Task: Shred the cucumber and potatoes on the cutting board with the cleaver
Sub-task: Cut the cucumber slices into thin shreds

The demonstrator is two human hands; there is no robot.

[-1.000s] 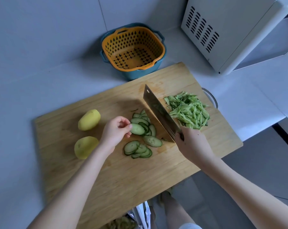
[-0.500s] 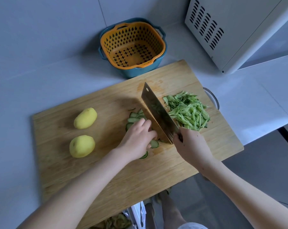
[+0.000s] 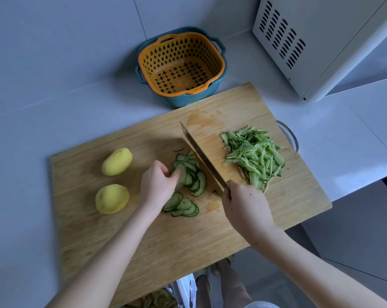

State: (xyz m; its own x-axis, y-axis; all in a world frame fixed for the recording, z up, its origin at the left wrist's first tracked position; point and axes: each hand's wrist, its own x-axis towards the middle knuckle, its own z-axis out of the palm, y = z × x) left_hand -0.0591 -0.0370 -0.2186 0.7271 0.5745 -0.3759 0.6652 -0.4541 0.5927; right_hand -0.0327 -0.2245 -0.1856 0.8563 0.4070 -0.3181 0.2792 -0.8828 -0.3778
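1. Two peeled yellow potatoes lie on the left part of the cutting board, one farther and one nearer, apart from each other and untouched by either hand.
2. The left hand is just right of the potatoes. Its fingers are bent and held close together, and their tips pinch the left edge of the cucumber slices.
3. Those slices overlap in a fan directly right of the fingertips. A second fan of slices lies nearer, below the left hand's wrist.
4. The cleaver stands on edge against the right side of the far fan, its tip pointing far-left. Whether the edge meets the board cannot be told.
5. The right hand is closed tightly round the cleaver's handle, which is hidden in the fist.
6. A pile of cucumber shreds lies on the right part of the board, beyond the blade.
7. An orange colander sits in a blue bowl beyond the board's far edge.
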